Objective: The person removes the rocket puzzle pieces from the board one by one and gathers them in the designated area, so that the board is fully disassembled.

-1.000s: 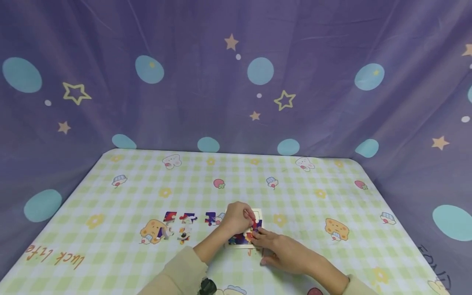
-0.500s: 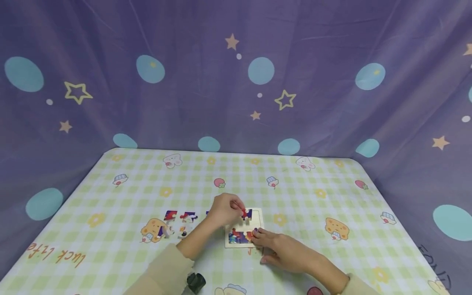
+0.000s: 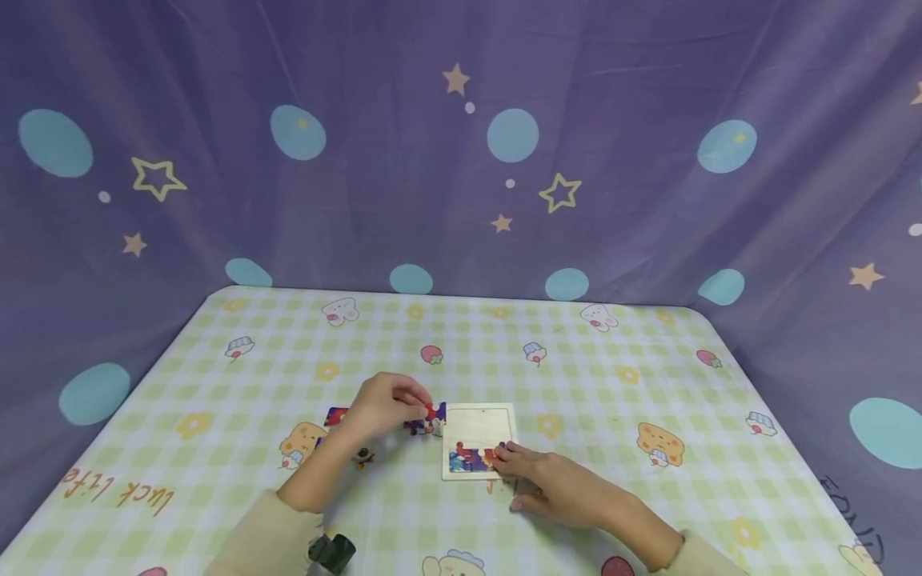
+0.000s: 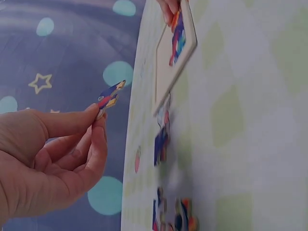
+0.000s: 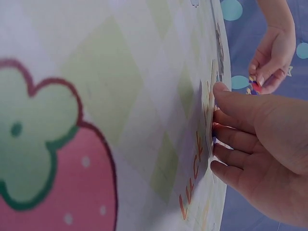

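Note:
My left hand (image 3: 387, 406) pinches a red and dark-blue jigsaw piece (image 4: 109, 98) between thumb and index finger. It is held up off the table, left of a pale wooden puzzle tray (image 3: 477, 422). A row of joined pieces (image 3: 467, 460) fills the near side of the tray; its far part is bare wood. My right hand (image 3: 558, 486) rests at the tray's near right corner, its fingers (image 5: 236, 137) extended onto the edge and the pieces there. What lies under those fingertips is hidden.
Several loose jigsaw pieces lie left of the tray, among them a red one (image 3: 336, 416) and a dark one (image 3: 364, 458), partly covered by the left arm. A checked cloth (image 3: 634, 368) covers the table; a purple curtain (image 3: 403, 200) hangs behind.
My left hand has lifted the red and dark-blue piece out of the tray and carried it left, uncovering bare wood. My right hand has stayed at the tray corner.

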Tool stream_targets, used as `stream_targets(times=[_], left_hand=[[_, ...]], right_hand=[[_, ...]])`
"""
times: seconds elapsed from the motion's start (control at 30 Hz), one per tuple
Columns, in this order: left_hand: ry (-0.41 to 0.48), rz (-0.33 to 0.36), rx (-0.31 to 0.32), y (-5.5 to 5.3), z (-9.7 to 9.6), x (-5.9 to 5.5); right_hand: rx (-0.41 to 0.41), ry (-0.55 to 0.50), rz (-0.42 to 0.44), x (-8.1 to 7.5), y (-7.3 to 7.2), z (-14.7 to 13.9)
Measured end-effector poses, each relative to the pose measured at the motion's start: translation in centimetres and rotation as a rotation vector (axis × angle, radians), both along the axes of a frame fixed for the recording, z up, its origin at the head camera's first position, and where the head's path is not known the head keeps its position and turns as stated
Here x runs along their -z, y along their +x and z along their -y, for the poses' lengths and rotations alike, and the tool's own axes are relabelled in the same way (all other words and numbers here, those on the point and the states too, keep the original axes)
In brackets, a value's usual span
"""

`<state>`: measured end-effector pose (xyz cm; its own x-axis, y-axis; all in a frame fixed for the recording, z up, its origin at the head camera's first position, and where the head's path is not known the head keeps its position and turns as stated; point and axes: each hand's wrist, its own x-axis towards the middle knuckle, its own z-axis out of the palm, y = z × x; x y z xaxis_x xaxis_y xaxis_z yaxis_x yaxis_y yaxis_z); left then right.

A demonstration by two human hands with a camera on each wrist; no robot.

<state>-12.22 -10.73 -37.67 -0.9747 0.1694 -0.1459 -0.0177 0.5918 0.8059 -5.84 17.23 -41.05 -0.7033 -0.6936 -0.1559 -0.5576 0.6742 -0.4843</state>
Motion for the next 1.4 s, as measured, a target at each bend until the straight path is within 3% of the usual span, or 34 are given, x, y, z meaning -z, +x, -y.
stream_targets(times=[0.17,0.47,0.97,1.2,1.4], left_hand=[[-0.033,0.043,-0.008,0.6,0.9,0.1],[-0.145,0.077,0.000,1.8,1.6,1.4],[-0.220,0.037,-0.008,1.9,1.6,1.9],[-0.192,-0.036,0.033,2.1,0.5,1.7],[-0.117,-0.067,0.142,2.3,-1.1,1.9]], right_hand=[[-0.004,-0.006,0.004,0.1,0.0,0.0],[-0.007,-0.015,-0.005,0.1,0.1,-0.1],[-0.005,-0.027,0.014,0.0,0.0,0.0],[-0.001,-0.019,0.012,0.0,0.0,0.0],[-0.004,-0.022,0.006,0.2,0.0,0.0]])
